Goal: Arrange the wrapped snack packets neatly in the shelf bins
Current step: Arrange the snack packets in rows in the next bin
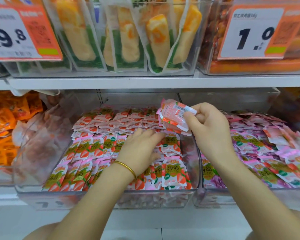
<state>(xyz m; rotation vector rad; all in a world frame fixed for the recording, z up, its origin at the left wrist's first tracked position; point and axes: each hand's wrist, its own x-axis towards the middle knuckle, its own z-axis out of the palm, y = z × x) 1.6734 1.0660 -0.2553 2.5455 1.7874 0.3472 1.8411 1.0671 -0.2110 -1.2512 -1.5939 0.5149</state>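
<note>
The right hand pinches a small stack of glossy, crinkled pink packets above the clear plastic bin. The left hand lies flat, fingers straight, on the rows of flat rectangular sachets inside it.

The left hand and right hand are bare, as are the left forearm and right forearm down to the lower edge of the view. A thin, plain gold-coloured bangle circles the left wrist, smooth and rounded, with a soft shine. The thumbnail that shows on the right hand is short.
</note>
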